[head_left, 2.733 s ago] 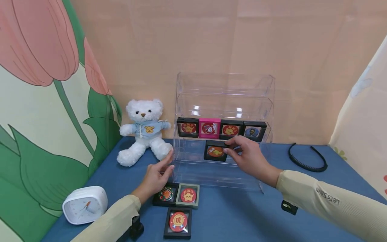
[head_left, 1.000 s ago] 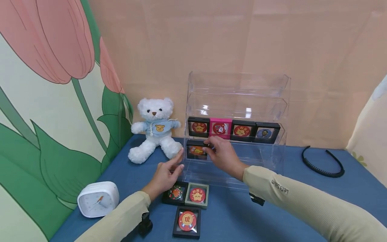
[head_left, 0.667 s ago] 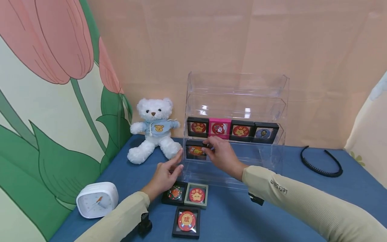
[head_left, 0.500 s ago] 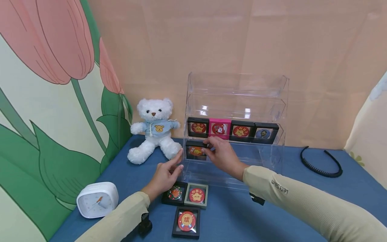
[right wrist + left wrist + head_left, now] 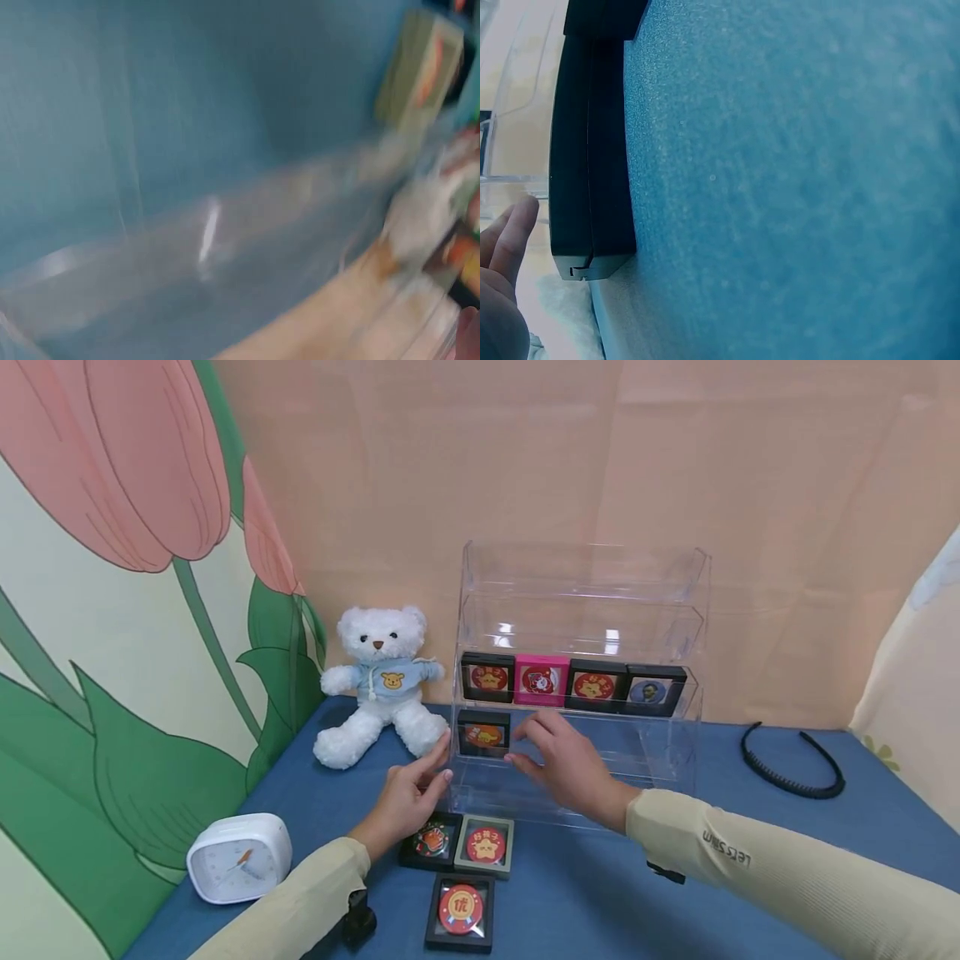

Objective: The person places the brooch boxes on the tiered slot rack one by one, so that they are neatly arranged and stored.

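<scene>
In the head view a clear tiered display rack (image 5: 585,593) stands on the table. A black square badge case (image 5: 483,735) with a red and yellow picture sits at the left end of a lower tier. My right hand (image 5: 566,764) hovers just right of that case, fingers loosely bent and apart from it, holding nothing. With its index finger extended, my left hand (image 5: 401,802) touches the rack's left side. One tier up stand a pink case (image 5: 542,680) and three black ones (image 5: 596,683). The right wrist view is blurred.
On the table in front lie a grey-green case (image 5: 484,845), a black case (image 5: 431,842) beside it and another black case (image 5: 460,912) nearer. A white teddy bear (image 5: 378,685) sits left of the rack. A white clock (image 5: 240,858) and a black headband (image 5: 791,768) flank the scene.
The right hand carried the black case leftward along the lower tier to its left end, then let go and drew slightly right. The left hand stays at the rack's side.
</scene>
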### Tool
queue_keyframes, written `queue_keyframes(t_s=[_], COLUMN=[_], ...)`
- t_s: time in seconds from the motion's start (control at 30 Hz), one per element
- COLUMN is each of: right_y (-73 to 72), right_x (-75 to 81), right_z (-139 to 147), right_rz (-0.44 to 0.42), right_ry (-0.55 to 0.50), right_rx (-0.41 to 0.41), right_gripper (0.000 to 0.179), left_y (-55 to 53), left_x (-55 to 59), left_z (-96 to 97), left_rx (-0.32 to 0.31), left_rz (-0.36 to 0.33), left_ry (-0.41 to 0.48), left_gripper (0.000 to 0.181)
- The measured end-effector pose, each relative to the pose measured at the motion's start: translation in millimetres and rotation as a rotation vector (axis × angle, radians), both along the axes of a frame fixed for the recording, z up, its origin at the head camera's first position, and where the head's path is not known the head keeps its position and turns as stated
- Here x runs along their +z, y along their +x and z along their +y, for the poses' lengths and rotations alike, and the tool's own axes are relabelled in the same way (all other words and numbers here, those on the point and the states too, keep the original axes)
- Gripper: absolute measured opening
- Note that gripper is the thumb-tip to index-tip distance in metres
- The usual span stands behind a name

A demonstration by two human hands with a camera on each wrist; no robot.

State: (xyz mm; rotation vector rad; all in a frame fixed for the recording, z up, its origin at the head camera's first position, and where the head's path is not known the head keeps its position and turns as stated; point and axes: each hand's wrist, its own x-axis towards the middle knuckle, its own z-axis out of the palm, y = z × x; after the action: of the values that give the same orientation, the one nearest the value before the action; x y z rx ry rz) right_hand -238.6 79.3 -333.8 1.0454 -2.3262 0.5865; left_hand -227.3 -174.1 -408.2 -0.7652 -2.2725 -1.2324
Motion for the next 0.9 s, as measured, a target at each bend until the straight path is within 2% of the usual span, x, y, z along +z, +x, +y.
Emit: queue_keyframes(t_s=[0.1,0.17,0.33,0.57,0.73,0.9], right_y=[18.2,29.7,49.2,54.7,57.4,57.9], right_x=[-8.5,-15.2,-33.2,-55.3,-65.3,-68.0], right_z=[3,3,6,7,6,0], right_rz=[0.024,0.003,-0.079,-0.263,-0.392,-0.422], right_ry=[0.034,0.036,0.039,0.089,0.156,0.211], right_rx=[0.085,0.124,0.155,0.133,0.067,0.016], right_gripper=[0.026,0.025,0.021,0.019,0.035,0.052], left_y=[-0.6,-1.0,-0.2,1.5,2.1,1.3], left_x=[0.4,0.4,0.4,0.4,-0.9,-0.3], left_z=[-0.1,-0.6,-2.0,-2.3,-1.0,-0.8], left_rx=[-0.003,-0.005,-0.003,0.010,-0.009,-0.006], left_rz=[0.011,0.022,0.022,0.029,0.000,0.003], left_ry=[-0.004,-0.006,-0.020,-0.024,-0.014,-0.015], left_gripper=[0.055,0.055,0.054,0.055,0.055,0.055])
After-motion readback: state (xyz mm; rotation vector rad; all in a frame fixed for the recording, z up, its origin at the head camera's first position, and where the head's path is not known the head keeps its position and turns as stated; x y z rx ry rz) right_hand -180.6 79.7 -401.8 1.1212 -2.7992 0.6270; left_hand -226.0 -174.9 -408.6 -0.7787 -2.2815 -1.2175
